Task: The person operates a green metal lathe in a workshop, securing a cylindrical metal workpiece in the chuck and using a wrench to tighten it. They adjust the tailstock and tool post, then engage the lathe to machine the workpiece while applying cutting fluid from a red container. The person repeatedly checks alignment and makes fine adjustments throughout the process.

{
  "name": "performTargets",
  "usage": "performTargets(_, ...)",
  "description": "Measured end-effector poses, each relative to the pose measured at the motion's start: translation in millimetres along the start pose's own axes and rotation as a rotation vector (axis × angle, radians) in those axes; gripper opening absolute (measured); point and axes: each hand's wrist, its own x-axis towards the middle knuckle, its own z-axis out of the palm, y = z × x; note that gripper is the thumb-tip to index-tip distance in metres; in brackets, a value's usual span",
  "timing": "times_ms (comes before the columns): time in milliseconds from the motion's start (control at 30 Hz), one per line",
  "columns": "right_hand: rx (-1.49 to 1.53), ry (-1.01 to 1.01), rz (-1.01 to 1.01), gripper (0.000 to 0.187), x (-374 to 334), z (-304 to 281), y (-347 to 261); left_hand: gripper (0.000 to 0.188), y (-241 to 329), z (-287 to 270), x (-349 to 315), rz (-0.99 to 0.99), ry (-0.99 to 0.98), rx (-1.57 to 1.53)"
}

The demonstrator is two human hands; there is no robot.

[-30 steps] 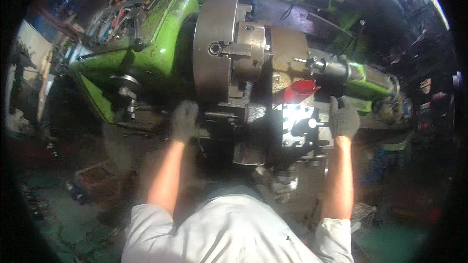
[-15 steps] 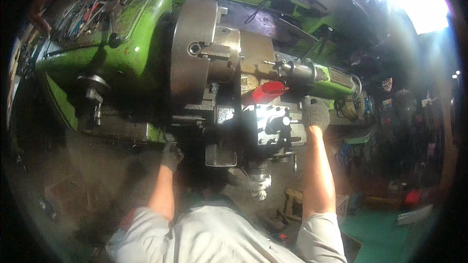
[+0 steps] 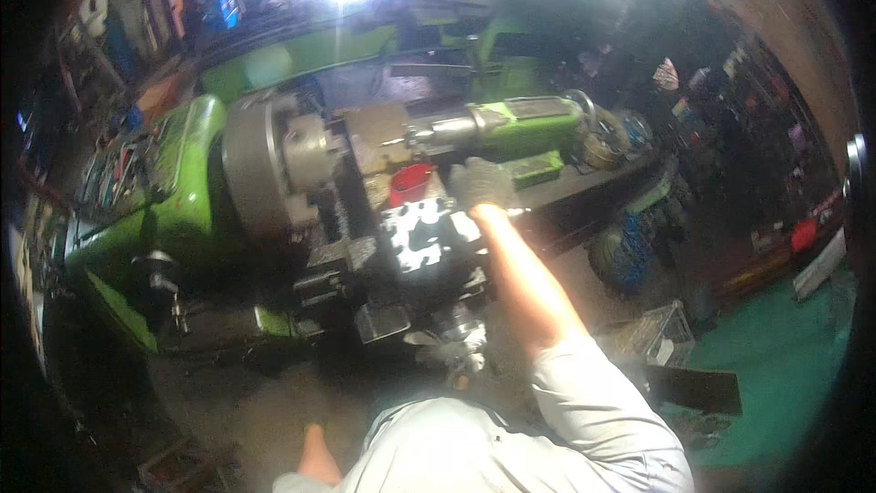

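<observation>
A large green lathe stretches across the view, with a big steel chuck at its left. My right hand, in a grey knitted glove, reaches over the carriage just right of the square tool post. It lies close below the tailstock; its fingers are blurred, and whatever they touch is hidden. A red cup-like container stands behind the tool post, left of that hand. A drill bit points from the tailstock toward the chuck. Of my left arm only the forearm shows low down; the hand is lost in shadow.
Several hand tools lie on the green headstock. White rag-like cloth hangs around the carriage front. A wire-sided crate stands on the floor at right, beside green flooring. Bright light glares at the top.
My view has swung, so the lathe sits further left and tilted. My left hand has dropped away from the lathe's front lever toward my body. My right hand stays by the carriage, nearer the red container.
</observation>
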Motion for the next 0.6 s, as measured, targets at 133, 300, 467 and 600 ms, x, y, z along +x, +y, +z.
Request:
performTargets(133,0.174,-0.004,-0.080,0.043,8.6,16.0,18.6,0.042,10.7,20.4,-5.5,0.343,0.169,0.117)
performTargets(300,0.330,-0.077,-0.208,0.043,2.5,8.6,41.3,0.047,243.4,-1.5,-131.3,0.767,0.450,-0.308)
performTargets(467,0.255,-0.101,-0.431,0.044,12.5,23.2,56.7,0.045,445.4,-34.8,-215.7,1.163,0.622,-0.234)
performTargets(600,0.297,-0.177,-0.405,0.039,8.7,5.5,54.3,0.044,544.1,-35.6,-208.8,1.271,0.656,0.014)
